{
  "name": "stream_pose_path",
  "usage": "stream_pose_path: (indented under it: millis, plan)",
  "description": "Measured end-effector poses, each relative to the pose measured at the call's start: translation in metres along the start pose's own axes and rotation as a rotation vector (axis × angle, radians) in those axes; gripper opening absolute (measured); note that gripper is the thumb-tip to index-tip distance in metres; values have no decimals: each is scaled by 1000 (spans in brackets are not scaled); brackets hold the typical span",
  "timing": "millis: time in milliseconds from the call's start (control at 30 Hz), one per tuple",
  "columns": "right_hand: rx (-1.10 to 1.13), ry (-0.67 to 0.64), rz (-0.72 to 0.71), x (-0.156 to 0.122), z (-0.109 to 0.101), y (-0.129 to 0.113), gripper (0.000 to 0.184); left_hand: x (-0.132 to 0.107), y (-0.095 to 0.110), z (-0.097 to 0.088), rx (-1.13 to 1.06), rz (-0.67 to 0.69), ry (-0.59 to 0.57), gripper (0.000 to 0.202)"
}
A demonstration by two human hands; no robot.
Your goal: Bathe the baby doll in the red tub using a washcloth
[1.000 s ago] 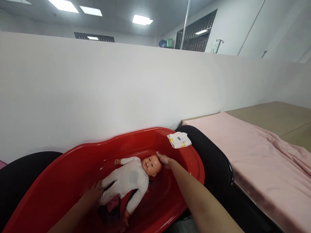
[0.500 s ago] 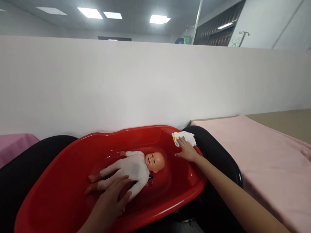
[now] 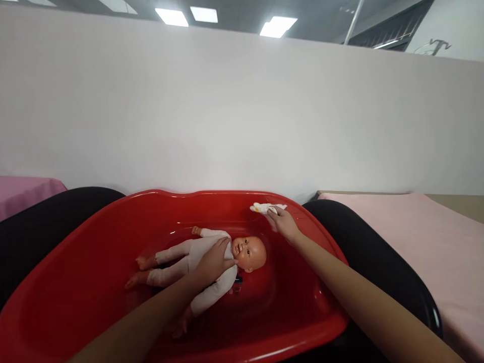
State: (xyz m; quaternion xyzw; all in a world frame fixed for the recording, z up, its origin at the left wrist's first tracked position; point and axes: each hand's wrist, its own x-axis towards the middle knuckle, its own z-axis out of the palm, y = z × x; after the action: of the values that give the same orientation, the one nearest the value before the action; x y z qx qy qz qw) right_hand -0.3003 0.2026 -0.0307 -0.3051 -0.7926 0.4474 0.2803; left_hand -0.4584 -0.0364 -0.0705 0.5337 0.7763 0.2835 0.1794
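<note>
Head camera shows right hand (image 3: 284,224) pinching yellow-marked cloth (image 3: 262,207), left hand (image 3: 216,259) spread on doll (image 3: 197,249).

A long white partition (image 3: 227,111)
Over it I see lit ceiling panels (image 3: 172,17) and a dark window (image 3: 403,24); before it, a pink-sheeted bed (image 3: 401,242) right, pink cloth (image 3: 30,191) left.

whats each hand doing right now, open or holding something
Left hand: open, on the doll.
Right hand: closed, holding the white cloth.
</note>
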Motion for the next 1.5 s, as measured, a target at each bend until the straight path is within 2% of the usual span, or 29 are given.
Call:
stream_pose_path:
  millis: [100, 200, 300, 367, 433, 500, 567, 633, 667, 733, 800, 867, 967, 1100, 1167, 1300, 1367, 1500]
  plan:
    - [144, -78, 73, 12, 36, 3, 50, 6, -15, 20, -8, 43, -6, 73]
    - [181, -324, 9, 5, 56, -2, 50, 8, -16, 29, 21, 130, 14, 72]
    - [129, -620, -77, -10, 61, -14, 49, 12, -13, 32, 81, 165, -14, 71]
    - [39, -736, -109, -16, 59, -18, 50, 14, -12, 31, 114, 155, -51, 60]
    - [-70, -792, -122, -16, 53, -17, 53, 15, -11, 28, 120, 155, -67, 54]
    - [-211, -774, -68, -10, 44, -10, 56, 14, -11, 26, 110, 171, -65, 61]
    - [-351, -742, 64, -3, 32, -1, 62, 14, -10, 24, 90, 190, -68, 69]
    - [-405, -742, 198, 1, 23, 4, 71, 15, -10, 22, 67, 197, -80, 69]
    - [-382, -747, 220, 1, 21, 4, 73, 16, -9, 22, 56, 192, -85, 68]
    - [-267, -750, 153, -2, 23, -1, 73, 17, -9, 21, 41, 168, -87, 66]
    - [-170, -756, 2, -6, 31, -10, 66, 19, -8, 20, 33, 154, -86, 61]
    - [-163, -785, -71, -8, 38, -16, 63, 20, -8, 19, 32, 157, -83, 55]
    - [-230, -776, 2, -6, 36, -12, 65, 21, -7, 18, 34, 160, -98, 58]
    - [-349, -794, 183, 1, 16, 4, 78, 20, -7, 18, 26, 181, -125, 65]
    - [-362, -803, 223, 1, 11, 6, 84, 20, -8, 18, 29, 180, -119, 65]
    - [-168, -729, 88, -5, 21, -8, 74, 20, -8, 19, 30, 159, -115, 62]
    - [-98, -749, 36, -8, 28, -15, 70, 20, -8, 19, 25, 174, -106, 57]
    - [-229, -781, 59, -6, 29, -11, 68, 20, -6, 19, 20, 168, -137, 63]
